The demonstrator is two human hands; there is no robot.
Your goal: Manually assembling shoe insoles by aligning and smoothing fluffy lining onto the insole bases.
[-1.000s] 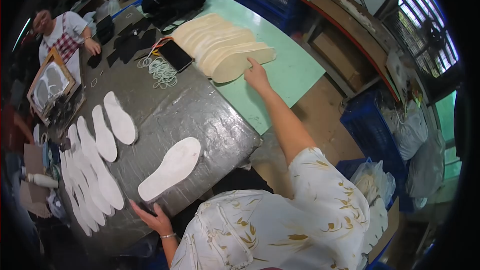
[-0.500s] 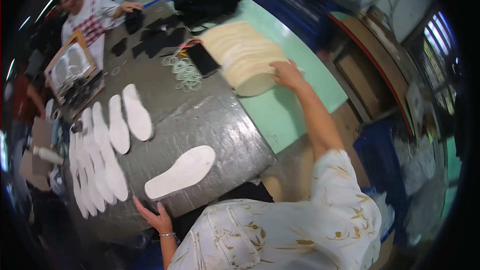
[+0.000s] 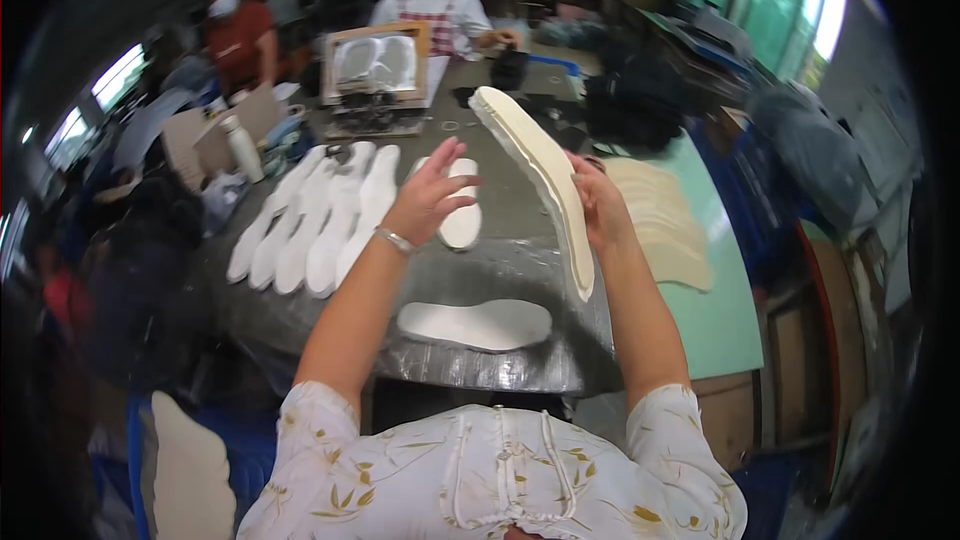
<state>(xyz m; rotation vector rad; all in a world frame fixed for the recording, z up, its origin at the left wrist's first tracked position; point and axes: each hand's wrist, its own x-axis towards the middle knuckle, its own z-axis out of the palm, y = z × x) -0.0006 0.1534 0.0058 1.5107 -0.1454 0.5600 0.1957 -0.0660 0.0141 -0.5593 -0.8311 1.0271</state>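
Since the earlier frame, my right hand (image 3: 602, 208) has left the cream stack (image 3: 668, 225) with a cream insole (image 3: 548, 168), now raised above and beyond the lone white insole (image 3: 475, 325) on the counter (image 3: 500, 275); work thus passes from stack to single piece. My right fingers grip its edge, while my raised left hand (image 3: 430, 195), fingers loosely spread, holds nothing.

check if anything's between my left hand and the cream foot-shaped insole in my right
Nothing visible is: only open air shows between the open left hand and the cream foot-shaped insole in the grip of the right hand. The white foot-shaped insoles lie below on the shiny grey table.
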